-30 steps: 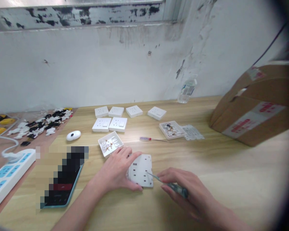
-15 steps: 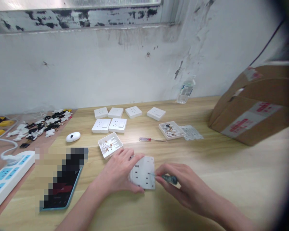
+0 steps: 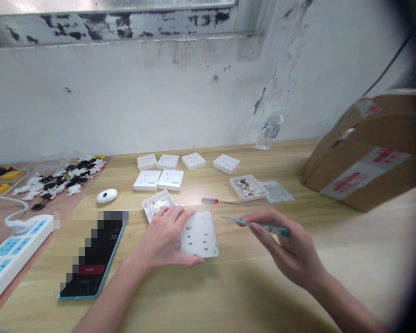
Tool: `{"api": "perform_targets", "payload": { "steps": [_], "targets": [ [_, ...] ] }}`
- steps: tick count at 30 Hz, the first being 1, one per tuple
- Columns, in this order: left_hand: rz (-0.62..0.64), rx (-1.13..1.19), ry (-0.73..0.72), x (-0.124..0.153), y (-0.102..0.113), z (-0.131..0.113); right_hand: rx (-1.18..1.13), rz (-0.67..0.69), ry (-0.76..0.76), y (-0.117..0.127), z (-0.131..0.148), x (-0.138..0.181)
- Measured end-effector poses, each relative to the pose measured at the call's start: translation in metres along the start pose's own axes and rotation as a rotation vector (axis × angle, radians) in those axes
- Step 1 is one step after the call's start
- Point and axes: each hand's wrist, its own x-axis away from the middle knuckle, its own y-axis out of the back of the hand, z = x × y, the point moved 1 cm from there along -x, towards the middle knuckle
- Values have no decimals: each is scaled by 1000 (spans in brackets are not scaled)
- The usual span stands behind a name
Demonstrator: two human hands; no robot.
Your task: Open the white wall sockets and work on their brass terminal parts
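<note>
My left hand (image 3: 164, 236) lies on the left side of a white socket plate (image 3: 199, 233) on the wooden table (image 3: 229, 296), fingers curled around its edge, holding it down. My right hand (image 3: 286, 247) is raised to the right of the plate and grips a green-handled screwdriver (image 3: 263, 225), with its tip pointing left, clear of the plate. A small white tray of screws and parts (image 3: 157, 205) sits just behind my left hand.
Several white wall sockets (image 3: 158, 179) lie further back, with a red screwdriver (image 3: 218, 201), a second parts tray (image 3: 247, 187), a water bottle (image 3: 269, 131) and a cardboard box (image 3: 370, 148). At left are a phone (image 3: 92, 268), a power strip (image 3: 10, 254), a white oval object (image 3: 106, 195) and black-and-white parts (image 3: 62, 180).
My right hand has lifted the screwdriver off the socket plate and moved it up and to the right. My left hand stays on the plate.
</note>
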Motion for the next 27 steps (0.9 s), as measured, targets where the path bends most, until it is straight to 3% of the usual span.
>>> {"api": "perform_targets", "payload": {
  "steps": [4,10,13,17,27],
  "targets": [
    [-153,213,170,1,9,10,83,66,-33,-3,-16,-1],
    [-293,1052,458,-1,0,18,362,374,182,-26,-33,-2],
    [-302,1247,522,-4,-5,19,451,489,193,-30,-33,-4],
    [-327,1233,534,-4,-4,20,444,498,186,-29,-24,-12],
    [-193,743,346,4,11,17,296,500,228,-63,-15,-30]
  ]
}}
